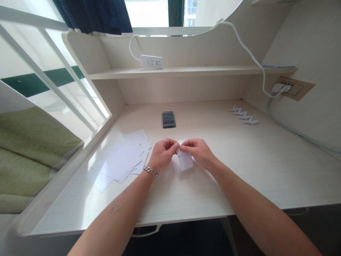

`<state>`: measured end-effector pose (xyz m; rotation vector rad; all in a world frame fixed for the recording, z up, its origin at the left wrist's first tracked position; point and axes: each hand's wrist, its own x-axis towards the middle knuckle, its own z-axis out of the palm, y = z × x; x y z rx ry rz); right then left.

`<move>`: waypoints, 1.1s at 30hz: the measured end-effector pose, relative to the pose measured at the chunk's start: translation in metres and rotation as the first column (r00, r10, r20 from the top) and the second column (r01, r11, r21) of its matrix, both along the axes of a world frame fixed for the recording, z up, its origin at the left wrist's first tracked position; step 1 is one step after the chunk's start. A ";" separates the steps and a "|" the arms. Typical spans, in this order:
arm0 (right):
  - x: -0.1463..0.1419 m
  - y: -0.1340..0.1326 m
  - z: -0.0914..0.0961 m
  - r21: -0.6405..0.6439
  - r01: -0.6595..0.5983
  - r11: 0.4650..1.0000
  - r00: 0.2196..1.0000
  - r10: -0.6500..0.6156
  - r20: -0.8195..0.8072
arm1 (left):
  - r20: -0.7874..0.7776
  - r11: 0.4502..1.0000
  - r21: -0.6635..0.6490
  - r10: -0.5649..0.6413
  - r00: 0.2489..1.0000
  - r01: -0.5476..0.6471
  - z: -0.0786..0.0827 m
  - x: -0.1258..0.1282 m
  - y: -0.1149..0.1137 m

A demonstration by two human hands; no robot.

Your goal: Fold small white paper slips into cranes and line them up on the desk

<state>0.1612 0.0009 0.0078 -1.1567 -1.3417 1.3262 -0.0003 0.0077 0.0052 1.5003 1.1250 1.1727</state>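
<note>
A small folded sheet of white paper (185, 160) hangs between my hands, just over the desk top. My left hand (163, 153), with a ring and a chain bracelet (151, 172), pinches its upper left edge between thumb and fingers. At the upper right edge, my right hand (198, 151) is closed on the same paper, thumb on top. Both sets of fingertips nearly meet and cover the paper's upper part. Loose white sheets (119, 156) lie in an overlapping pile left of my left hand. Several folded paper cranes (243, 115) stand in a row at the back right.
A dark, blurred rectangular object (168, 120) lies beyond my hands on the desk (213, 199). On the shelf (186, 71) at the back sits a white power strip (151, 61). A white cable (247, 49) runs down to the wall socket (295, 88) at right. White rails (48, 67) border the left side.
</note>
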 end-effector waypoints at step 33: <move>-0.001 0.003 -0.007 0.082 0.010 0.997 0.990 -0.021 0.136 | 0.122 0.993 -0.117 0.028 0.992 -0.014 -0.007 0.000 0.007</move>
